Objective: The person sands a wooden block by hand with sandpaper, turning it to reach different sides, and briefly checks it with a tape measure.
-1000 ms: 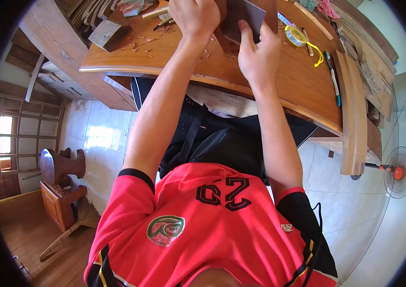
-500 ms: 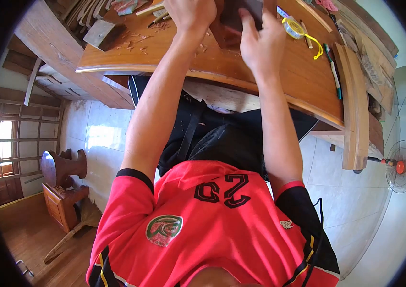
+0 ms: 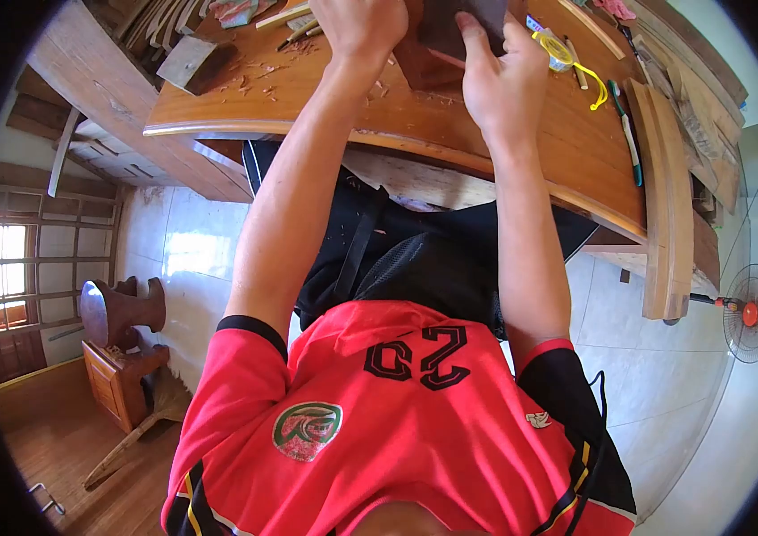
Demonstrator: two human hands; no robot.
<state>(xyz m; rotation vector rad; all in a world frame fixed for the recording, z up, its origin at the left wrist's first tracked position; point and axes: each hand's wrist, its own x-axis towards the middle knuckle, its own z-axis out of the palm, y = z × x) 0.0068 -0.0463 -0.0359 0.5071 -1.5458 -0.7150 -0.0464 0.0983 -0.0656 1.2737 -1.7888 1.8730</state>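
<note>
A reddish-brown wooden block (image 3: 422, 70) with a darker flat upper face stands on the table (image 3: 308, 103) at the top edge of the view, partly cut off. My right hand (image 3: 506, 85) grips its right side, thumb laid on the dark face and fingers wrapped around the edge. Left of the block is my left hand (image 3: 361, 27), curled closed against its side, its fingertips hidden beyond the frame. Thin wood shavings (image 3: 267, 89) are scattered near my left wrist.
On the left lie a wood offcut (image 3: 193, 64) and thin sticks or tools (image 3: 297, 36). To the right are a tape measure (image 3: 558, 54) with a yellow strap, a toothbrush (image 3: 626, 134) and curved wooden strips (image 3: 665, 196). A fan (image 3: 751, 313) stands at the far right.
My right hand has shifted a little to the right, and the dark face of the block shows farther right with it. My left hand has barely moved.
</note>
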